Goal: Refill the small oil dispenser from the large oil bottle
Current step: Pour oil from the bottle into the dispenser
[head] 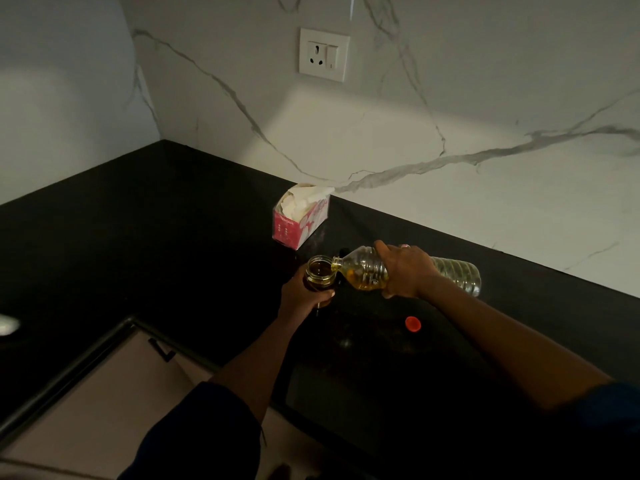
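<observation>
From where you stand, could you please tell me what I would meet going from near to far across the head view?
Red cap → large oil bottle → tissue box → wall socket; small oil dispenser omitted, level with the bottle.

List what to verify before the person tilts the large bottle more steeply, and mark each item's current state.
1. Small oil dispenser uncapped: ok, its mouth is open and faces up.
2. Mouth of the large oil bottle over the dispenser's opening: ok, it sits at the right rim.
3. Left hand steadies the dispenser: ok, fingers wrap around its body.
4. Right hand has a firm hold: ok, it grips the bottle's middle; the bottle lies nearly level.
5. Room left in the dispenser: cannot tell, oil shows inside but the hand hides the body.
6. Spills on the black counter: cannot tell, the surface is dark.
</observation>
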